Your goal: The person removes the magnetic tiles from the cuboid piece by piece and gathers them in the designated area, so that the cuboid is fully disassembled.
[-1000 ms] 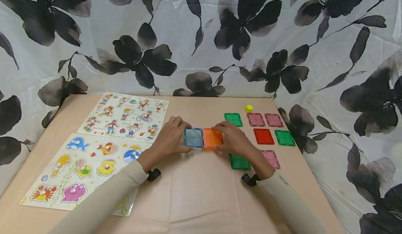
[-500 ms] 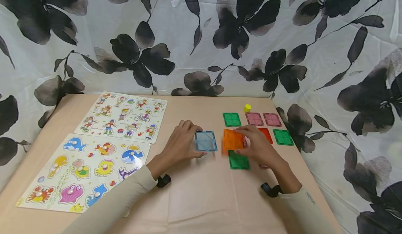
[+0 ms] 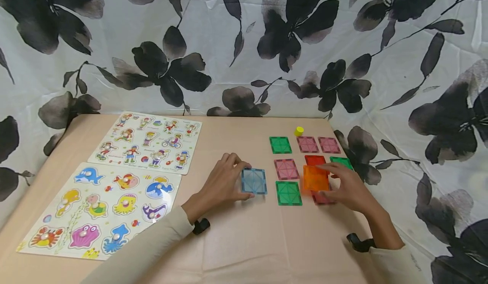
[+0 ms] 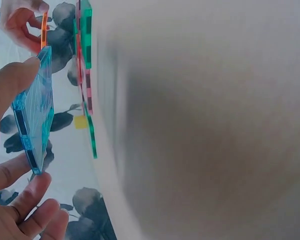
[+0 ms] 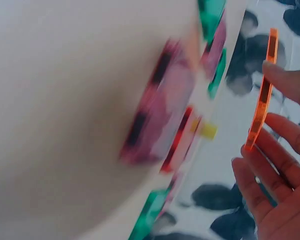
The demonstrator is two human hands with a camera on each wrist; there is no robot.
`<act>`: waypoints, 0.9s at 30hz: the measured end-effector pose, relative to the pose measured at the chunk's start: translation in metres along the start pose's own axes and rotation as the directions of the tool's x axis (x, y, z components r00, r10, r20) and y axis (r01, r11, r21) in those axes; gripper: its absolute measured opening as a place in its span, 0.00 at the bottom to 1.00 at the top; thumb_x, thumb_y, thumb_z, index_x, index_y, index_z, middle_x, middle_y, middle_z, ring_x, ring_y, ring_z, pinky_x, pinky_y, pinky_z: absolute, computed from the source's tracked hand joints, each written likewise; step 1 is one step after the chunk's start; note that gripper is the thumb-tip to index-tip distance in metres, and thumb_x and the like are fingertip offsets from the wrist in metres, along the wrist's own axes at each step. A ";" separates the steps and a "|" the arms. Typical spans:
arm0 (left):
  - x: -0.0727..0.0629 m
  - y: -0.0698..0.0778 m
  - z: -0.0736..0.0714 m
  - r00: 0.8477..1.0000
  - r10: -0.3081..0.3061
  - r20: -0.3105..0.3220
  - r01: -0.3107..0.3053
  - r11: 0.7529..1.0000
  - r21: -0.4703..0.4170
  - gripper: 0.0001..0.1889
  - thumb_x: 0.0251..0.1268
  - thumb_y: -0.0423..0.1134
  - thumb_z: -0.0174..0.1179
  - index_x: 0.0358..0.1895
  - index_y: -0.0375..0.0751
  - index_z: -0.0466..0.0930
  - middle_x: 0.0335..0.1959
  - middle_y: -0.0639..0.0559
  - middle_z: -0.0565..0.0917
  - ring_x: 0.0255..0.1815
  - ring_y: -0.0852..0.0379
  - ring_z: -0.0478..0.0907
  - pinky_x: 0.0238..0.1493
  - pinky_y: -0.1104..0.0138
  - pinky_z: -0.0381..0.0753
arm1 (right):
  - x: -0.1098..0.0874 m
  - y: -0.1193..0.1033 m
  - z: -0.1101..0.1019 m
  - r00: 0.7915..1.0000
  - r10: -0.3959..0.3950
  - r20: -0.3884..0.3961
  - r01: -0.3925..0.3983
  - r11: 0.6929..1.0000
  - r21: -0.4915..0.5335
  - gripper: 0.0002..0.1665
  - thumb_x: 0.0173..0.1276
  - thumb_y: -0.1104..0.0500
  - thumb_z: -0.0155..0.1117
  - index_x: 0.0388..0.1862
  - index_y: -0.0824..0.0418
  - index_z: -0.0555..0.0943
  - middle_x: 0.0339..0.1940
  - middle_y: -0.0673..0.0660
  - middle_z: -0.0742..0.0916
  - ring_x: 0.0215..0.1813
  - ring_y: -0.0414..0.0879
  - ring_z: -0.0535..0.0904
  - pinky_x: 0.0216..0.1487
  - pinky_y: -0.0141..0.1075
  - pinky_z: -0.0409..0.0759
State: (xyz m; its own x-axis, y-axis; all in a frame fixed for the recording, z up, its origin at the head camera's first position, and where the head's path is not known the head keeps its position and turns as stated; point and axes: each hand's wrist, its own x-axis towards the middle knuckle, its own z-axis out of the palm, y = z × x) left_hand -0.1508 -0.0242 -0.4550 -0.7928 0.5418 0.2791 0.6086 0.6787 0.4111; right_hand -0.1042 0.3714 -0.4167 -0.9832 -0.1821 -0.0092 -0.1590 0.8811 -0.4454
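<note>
My left hand (image 3: pixel 219 182) pinches a clear blue square magnetic tile (image 3: pixel 254 181) by its edges, thumb on one side and fingers on the other. In the left wrist view the blue tile (image 4: pixel 37 112) is held off the table. An orange square magnetic tile (image 3: pixel 316 178) is pinched in my right hand (image 3: pixel 354 190), above the tiles laid at the right. From the head view it partly covers a red tile (image 3: pixel 314 160) and a pink tile beneath. The right wrist view shows the orange tile (image 5: pixel 261 100) edge-on between thumb and fingers, apart from the table.
Beside the red tile lie green tiles (image 3: pixel 288 193) and pink tiles (image 3: pixel 286 169) in loose rows. A small yellow cylinder (image 3: pixel 299 130) stands behind them. Two picture boards (image 3: pixel 137 165) cover the table's left side. A floral cloth (image 3: pixel 236 76) hangs beyond the far edge.
The blue and orange tiles, side by side a second ago, are now apart. My right hand has carried the orange tile rightward over the laid tiles; my left hand has shifted slightly right.
</note>
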 end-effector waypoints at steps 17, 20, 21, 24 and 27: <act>-0.008 0.000 0.016 0.993 -0.053 0.109 0.049 0.998 0.043 0.42 0.50 0.66 0.80 0.64 0.43 0.81 0.46 0.51 0.74 0.47 0.53 0.66 0.43 0.64 0.69 | -0.031 0.087 -0.022 0.995 0.093 0.021 -0.091 0.994 -0.052 0.46 0.53 0.56 0.89 0.70 0.66 0.80 0.66 0.73 0.83 0.62 0.69 0.79 0.58 0.66 0.87; -0.009 0.000 0.017 0.990 -0.053 0.129 0.047 0.998 0.046 0.43 0.51 0.66 0.80 0.65 0.43 0.80 0.47 0.50 0.74 0.48 0.53 0.66 0.44 0.64 0.69 | -0.034 0.097 -0.023 0.993 0.112 0.045 -0.110 0.993 -0.048 0.47 0.54 0.54 0.88 0.71 0.66 0.80 0.65 0.73 0.83 0.62 0.70 0.79 0.59 0.68 0.86; -0.009 0.000 0.018 0.990 -0.053 0.134 0.046 0.998 0.049 0.43 0.51 0.66 0.80 0.65 0.42 0.80 0.47 0.50 0.74 0.48 0.53 0.66 0.44 0.64 0.69 | -0.035 0.100 -0.023 0.991 0.119 0.054 -0.117 0.992 -0.044 0.47 0.54 0.54 0.88 0.71 0.66 0.80 0.65 0.73 0.83 0.63 0.70 0.79 0.59 0.68 0.85; -0.010 0.001 0.017 0.989 -0.046 0.142 0.039 0.998 0.052 0.43 0.51 0.65 0.80 0.65 0.42 0.80 0.47 0.49 0.74 0.48 0.52 0.66 0.43 0.63 0.69 | -0.036 0.106 -0.022 0.988 0.135 0.081 -0.132 0.991 -0.035 0.46 0.54 0.54 0.88 0.71 0.65 0.80 0.66 0.72 0.84 0.64 0.70 0.78 0.61 0.69 0.84; -0.010 0.001 0.017 0.988 -0.041 0.148 0.033 0.998 0.059 0.43 0.50 0.65 0.81 0.64 0.42 0.80 0.46 0.49 0.74 0.47 0.52 0.66 0.42 0.64 0.69 | -0.036 0.110 -0.021 0.984 0.142 0.108 -0.140 0.990 -0.029 0.46 0.54 0.55 0.88 0.71 0.64 0.80 0.67 0.71 0.83 0.66 0.70 0.78 0.62 0.68 0.84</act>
State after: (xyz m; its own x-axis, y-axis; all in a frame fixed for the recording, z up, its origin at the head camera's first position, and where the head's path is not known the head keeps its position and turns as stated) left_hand -0.1414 -0.0204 -0.4716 -0.8036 0.5808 0.1301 0.5831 0.7241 0.3685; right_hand -0.0881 0.4842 -0.4471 -0.9805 -0.1012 -0.1687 -0.0227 0.9101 -0.4138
